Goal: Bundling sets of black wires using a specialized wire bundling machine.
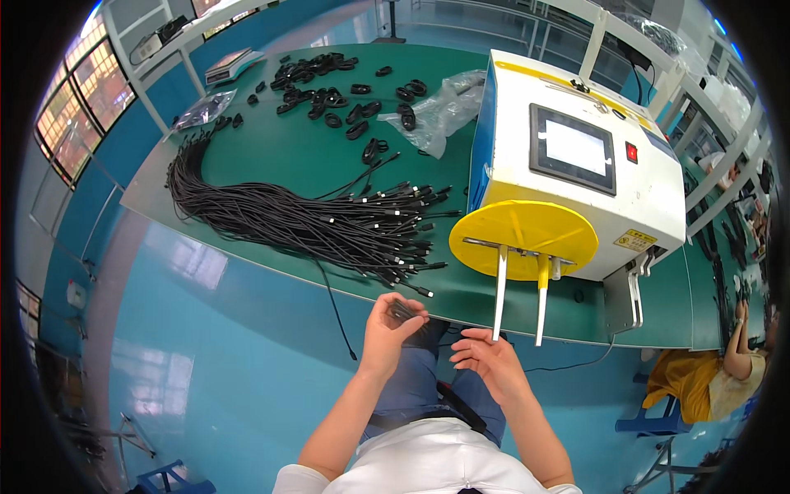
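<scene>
My left hand [388, 333] is closed in front of the table's near edge, its fingers curled round a blurred, dark bundle that looks like a black cable [401, 310]. My right hand [491, 366] is held just below a white prong [499, 292], fingers loosely apart and nothing visible in them. That prong and a yellow-and-white one [541, 300] stick out from the yellow disc [527, 226] of a white winding machine [584, 148]. Left of the disc lies a thick bunch of black cables [288, 218], their plug ends fanned toward the machine.
Several coiled black cables [321, 95] lie at the back of the green table [247, 148], beside a clear plastic bag [444, 107]. One loose cable [331, 309] hangs over the front edge. A scale [233, 66] stands far left. At right, another person [732, 370] sits on a blue stool.
</scene>
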`<state>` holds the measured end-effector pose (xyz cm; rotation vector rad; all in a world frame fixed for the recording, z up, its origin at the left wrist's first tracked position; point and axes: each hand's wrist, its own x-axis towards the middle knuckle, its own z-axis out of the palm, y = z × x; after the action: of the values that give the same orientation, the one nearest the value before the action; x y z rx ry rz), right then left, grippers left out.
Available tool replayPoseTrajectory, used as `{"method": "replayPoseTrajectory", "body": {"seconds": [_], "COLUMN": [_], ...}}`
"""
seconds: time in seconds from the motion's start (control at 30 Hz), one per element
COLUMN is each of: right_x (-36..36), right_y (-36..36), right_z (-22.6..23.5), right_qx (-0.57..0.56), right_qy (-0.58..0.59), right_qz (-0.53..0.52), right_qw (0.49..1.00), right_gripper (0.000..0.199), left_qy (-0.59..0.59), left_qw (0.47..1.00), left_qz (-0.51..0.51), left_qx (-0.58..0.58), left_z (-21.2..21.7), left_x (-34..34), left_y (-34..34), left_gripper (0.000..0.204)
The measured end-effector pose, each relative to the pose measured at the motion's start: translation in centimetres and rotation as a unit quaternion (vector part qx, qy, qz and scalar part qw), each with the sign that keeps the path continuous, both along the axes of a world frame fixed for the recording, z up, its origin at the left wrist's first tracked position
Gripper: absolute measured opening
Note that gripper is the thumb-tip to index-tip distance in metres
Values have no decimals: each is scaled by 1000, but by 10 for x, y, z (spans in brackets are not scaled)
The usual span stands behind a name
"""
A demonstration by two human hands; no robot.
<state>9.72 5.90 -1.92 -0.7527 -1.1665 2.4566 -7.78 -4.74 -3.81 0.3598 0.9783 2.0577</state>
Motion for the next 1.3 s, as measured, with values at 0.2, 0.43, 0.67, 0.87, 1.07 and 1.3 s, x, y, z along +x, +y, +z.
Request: {"method": "replayPoseTrajectory", "body": {"seconds": [0.2, 0.43, 0.67, 0.87, 1.07, 1.3], "right_x": [-27, -44, -47, -55, -47, -40], "right_y": [-12, 0, -1, -18, -29, -20], "right_z": [-6, 3, 5, 5, -8, -7], "right_qx": [258, 103, 33, 0, 233, 188], "right_qy": [-62, -34, -11, 3, -79, -73], "right_qz": [23, -26, -20, -10, -18, -104], "right_qw": [964, 994, 999, 1000, 969, 974], "right_gripper": [33, 31, 30, 32, 33, 43], "left_qy": [40, -98, -22, -92, -80, -35], "left_qw": [991, 986, 988, 994, 996, 993], "left_qz": [-40, -136, -148, -56, -15, -72], "left_qx": [-124, -13, -42, -31, -44, -81], "left_z": [3, 22, 12, 10, 9, 31], "left_x": [5, -2, -3, 14, 15, 13], "left_y": [4, 4, 4, 22, 29, 18], "left_gripper": [21, 44, 61, 64, 61, 48]}}
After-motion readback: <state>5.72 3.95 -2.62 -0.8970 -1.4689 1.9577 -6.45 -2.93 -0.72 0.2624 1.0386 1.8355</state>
